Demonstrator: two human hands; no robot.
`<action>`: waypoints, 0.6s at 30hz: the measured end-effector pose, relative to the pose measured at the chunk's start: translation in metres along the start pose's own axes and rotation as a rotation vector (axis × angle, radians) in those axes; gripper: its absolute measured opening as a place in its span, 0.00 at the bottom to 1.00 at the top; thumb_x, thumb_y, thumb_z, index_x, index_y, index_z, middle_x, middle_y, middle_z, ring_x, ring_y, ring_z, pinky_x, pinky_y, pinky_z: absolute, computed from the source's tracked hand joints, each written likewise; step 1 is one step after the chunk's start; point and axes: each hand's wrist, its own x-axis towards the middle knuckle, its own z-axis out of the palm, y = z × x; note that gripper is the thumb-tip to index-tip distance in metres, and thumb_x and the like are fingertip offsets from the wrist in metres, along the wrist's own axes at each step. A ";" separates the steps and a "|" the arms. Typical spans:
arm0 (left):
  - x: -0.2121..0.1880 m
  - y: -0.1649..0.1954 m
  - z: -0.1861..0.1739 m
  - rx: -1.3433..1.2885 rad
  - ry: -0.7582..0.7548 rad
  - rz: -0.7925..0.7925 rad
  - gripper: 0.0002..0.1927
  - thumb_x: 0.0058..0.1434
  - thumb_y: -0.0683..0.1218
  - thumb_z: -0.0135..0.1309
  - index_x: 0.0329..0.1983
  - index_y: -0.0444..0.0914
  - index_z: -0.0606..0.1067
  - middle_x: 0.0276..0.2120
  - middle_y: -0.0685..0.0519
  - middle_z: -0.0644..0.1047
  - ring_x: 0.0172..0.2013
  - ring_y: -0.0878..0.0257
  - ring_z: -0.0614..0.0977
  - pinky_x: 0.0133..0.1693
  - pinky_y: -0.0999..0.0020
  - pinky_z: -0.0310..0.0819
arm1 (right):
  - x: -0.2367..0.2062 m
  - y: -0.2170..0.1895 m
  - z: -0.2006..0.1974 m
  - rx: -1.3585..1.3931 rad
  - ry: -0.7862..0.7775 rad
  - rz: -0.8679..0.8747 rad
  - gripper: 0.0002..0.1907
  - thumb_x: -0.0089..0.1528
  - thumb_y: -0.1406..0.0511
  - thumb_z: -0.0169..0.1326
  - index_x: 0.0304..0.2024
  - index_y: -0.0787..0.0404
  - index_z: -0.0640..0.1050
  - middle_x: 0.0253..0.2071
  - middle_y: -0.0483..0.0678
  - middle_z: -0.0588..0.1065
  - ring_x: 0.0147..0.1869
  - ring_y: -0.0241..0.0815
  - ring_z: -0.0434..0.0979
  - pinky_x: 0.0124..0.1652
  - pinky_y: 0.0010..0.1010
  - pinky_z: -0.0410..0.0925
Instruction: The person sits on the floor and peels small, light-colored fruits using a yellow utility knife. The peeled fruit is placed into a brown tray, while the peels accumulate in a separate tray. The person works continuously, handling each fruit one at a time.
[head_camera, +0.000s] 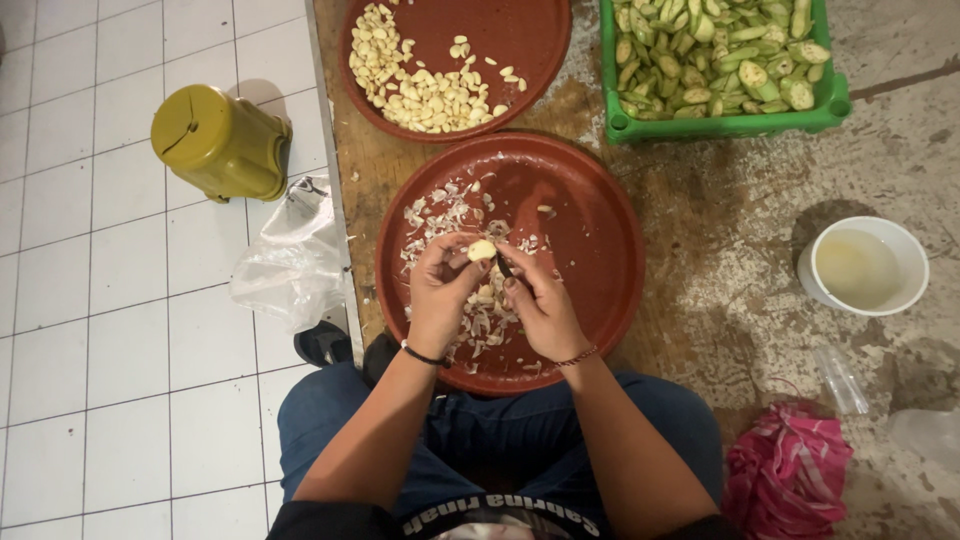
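Note:
My left hand (441, 290) pinches a pale garlic clove (482, 250) above a round reddish-brown tray (590, 240). My right hand (541, 305) sits beside it and grips a small dark blade (502, 265) that touches the clove. Papery garlic skins (440, 215) lie scattered over the tray's left half and under my hands. A second reddish-brown tray (520, 40) farther away holds a heap of peeled cloves (420, 90) along its left side.
A green crate (725, 125) of sliced green vegetable pieces stands at the far right. A white bowl (866, 267) of liquid, a pink cloth (785, 470), a clear plastic bag (290, 260) and an olive-yellow lidded container (218, 143) on white tiles surround the work spot.

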 end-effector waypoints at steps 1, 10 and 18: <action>-0.001 0.001 0.001 0.003 -0.004 0.006 0.17 0.64 0.28 0.54 0.54 0.32 0.73 0.50 0.50 0.79 0.52 0.63 0.81 0.53 0.70 0.79 | 0.000 0.001 0.000 0.014 0.004 -0.025 0.24 0.72 0.71 0.47 0.71 0.55 0.68 0.34 0.40 0.71 0.36 0.28 0.71 0.38 0.21 0.69; 0.000 0.005 -0.001 -0.057 0.023 -0.098 0.15 0.66 0.33 0.50 0.56 0.33 0.73 0.50 0.48 0.79 0.49 0.60 0.83 0.53 0.63 0.82 | 0.002 0.016 -0.003 0.012 0.092 0.093 0.26 0.70 0.72 0.44 0.71 0.56 0.65 0.33 0.40 0.71 0.33 0.27 0.70 0.34 0.20 0.67; 0.007 -0.018 -0.018 -0.345 0.041 -0.217 0.13 0.71 0.37 0.51 0.57 0.33 0.71 0.47 0.47 0.80 0.46 0.57 0.84 0.50 0.61 0.81 | 0.004 0.035 -0.006 0.139 0.038 0.041 0.25 0.70 0.74 0.45 0.70 0.60 0.65 0.35 0.42 0.72 0.37 0.30 0.71 0.38 0.22 0.68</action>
